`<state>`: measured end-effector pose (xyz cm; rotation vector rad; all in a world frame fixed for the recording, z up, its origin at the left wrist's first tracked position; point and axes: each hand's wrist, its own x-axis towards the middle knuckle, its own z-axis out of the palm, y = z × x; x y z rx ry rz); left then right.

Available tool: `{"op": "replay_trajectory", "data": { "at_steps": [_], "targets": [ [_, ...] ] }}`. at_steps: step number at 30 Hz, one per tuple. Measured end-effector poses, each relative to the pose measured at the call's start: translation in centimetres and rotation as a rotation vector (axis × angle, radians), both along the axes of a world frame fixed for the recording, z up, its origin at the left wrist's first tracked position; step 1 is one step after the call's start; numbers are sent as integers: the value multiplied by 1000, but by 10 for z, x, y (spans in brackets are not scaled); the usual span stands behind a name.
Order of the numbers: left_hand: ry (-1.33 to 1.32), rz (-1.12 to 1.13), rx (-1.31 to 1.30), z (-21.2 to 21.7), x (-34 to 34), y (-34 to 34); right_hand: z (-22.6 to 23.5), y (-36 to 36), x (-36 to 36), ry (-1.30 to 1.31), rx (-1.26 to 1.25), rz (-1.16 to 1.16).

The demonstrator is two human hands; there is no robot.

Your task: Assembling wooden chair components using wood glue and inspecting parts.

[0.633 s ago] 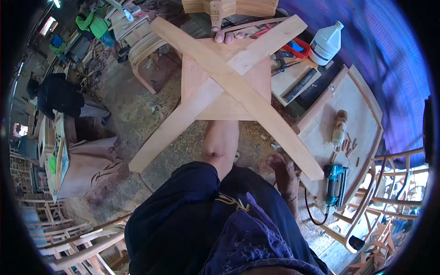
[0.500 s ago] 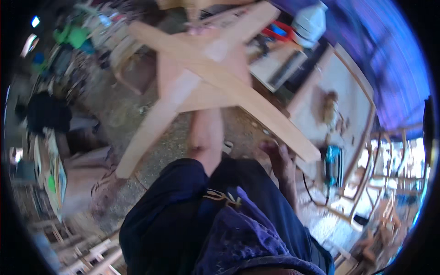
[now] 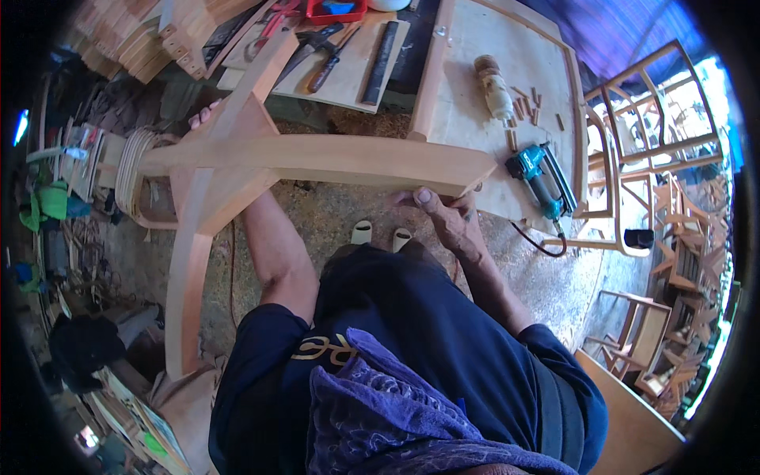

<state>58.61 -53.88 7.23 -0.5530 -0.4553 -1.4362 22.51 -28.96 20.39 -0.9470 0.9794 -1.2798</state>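
A pale wooden cross-shaped frame [image 3: 348, 160] with long curved legs and a flat panel at its crossing is held up in front of me. My left hand [image 3: 205, 116] supports it from beneath, with fingertips showing at the panel's far edge and the palm hidden by the wood. One leg points right, another comes down toward me at the left. Just under the end of the right-pointing leg is my right hand [image 3: 453, 223], thumb and fingers apart. Whether its fingertips touch the leg I cannot tell.
At right, a framed worktop [image 3: 451, 127] bears a teal nail gun [image 3: 543, 180] with a hose, a bottle [image 3: 492, 87] and several dowels [image 3: 529, 107]. Beyond the frame, a board [image 3: 340, 93] carries hand tools and a black bar [image 3: 381, 63]. Chair frames [image 3: 645, 150] stand far right.
The wooden frame has turned and shifted left and nearer, with my left hand still under it. My view has swung right. My right hand stays near the leg's end.
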Motion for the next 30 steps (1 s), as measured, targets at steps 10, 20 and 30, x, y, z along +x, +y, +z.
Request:
{"op": "replay_trajectory", "data": {
  "at_steps": [10,20,30],
  "targets": [
    [-194,60,-19,10,48,-42,17,-14,4,-173,-99,60],
    [-228,364,38,16,37,57,-15,18,-85,140,125,-125],
    [-95,-75,145,1,5,32,20,29,-93,306,-28,42]
  ]
}}
